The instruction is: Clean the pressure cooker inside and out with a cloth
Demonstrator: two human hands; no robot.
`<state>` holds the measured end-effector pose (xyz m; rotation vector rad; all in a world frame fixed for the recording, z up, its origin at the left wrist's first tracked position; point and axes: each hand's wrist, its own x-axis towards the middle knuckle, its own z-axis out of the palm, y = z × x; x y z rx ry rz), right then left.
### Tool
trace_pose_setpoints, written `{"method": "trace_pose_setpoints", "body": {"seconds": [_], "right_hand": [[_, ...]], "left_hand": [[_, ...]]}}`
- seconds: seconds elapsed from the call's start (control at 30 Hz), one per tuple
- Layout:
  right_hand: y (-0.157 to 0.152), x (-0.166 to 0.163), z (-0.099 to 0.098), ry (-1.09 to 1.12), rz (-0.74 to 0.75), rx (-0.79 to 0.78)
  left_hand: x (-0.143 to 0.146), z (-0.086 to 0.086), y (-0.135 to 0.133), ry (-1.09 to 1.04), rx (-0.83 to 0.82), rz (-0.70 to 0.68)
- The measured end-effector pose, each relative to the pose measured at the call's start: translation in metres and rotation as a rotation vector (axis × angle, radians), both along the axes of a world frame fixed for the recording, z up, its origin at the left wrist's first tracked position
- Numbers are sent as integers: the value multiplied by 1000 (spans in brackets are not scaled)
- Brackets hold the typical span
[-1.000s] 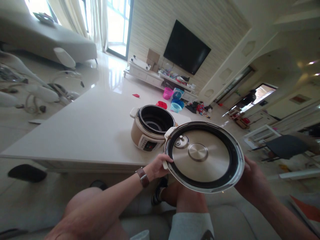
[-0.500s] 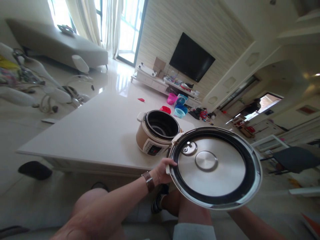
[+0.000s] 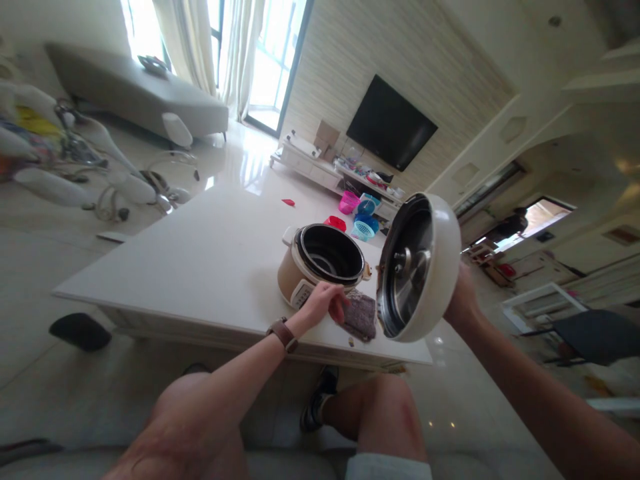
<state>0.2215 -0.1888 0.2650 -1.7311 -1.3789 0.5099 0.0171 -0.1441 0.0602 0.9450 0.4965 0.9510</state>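
Observation:
The lid (image 3: 445, 267) of the pressure cooker is held up on edge over the right end of the table, its metal inner face turned left. My right hand (image 3: 461, 297) grips it from its pale outer side, the fingers mostly hidden behind it. My left hand (image 3: 327, 303) is in front of the cooker, empty, with loosely bent fingers a little apart, close to a grey-brown cloth (image 3: 360, 315). The beige electric pressure cooker (image 3: 290, 277) stands upright without its lid, its dark inner pot (image 3: 333, 252) showing. My left hand partly covers its control panel (image 3: 301, 293).
The white table (image 3: 200, 260) extends to the left. A small crumb-like bit (image 3: 351, 341) lies near its front edge. Beyond are a red basin (image 3: 335, 223), a pink basket (image 3: 349, 202) and blue baskets (image 3: 364, 230). A dark chair (image 3: 595, 333) stands at the right.
My left hand has let go of the lid and moved up beside the cloth. My right hand has lifted the lid and turned it from facing me to edge-on. The cloth has come into view.

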Motion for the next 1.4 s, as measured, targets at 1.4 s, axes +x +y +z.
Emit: {"method": "trace_pose_setpoints", "body": {"seconds": [1.4], "right_hand": [[187, -118, -49, -1095, 113, -202]], "left_hand": [[-48, -19, 63, 67, -47, 1007]]}}
